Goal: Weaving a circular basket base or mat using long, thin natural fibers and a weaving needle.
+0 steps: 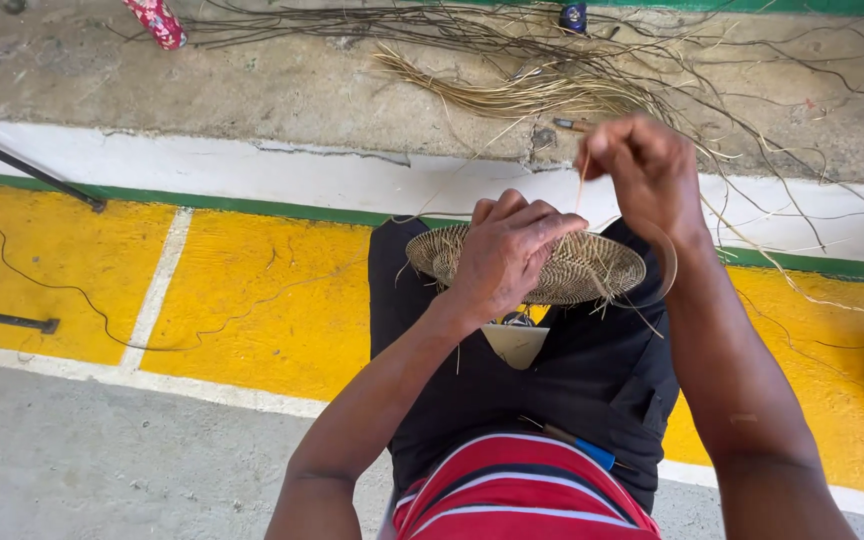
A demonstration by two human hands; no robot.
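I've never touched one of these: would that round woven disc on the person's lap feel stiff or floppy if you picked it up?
Probably fairly stiff: the woven disc keeps its flat round shape though the left hand grips only one side. Likely light, being thin open weave. The loose strand pinched by the right hand looks bendy, curving freely.

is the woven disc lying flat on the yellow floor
No, the woven disc rests on the person's lap, gripped by the left hand, while the right hand pulls a strand upward.
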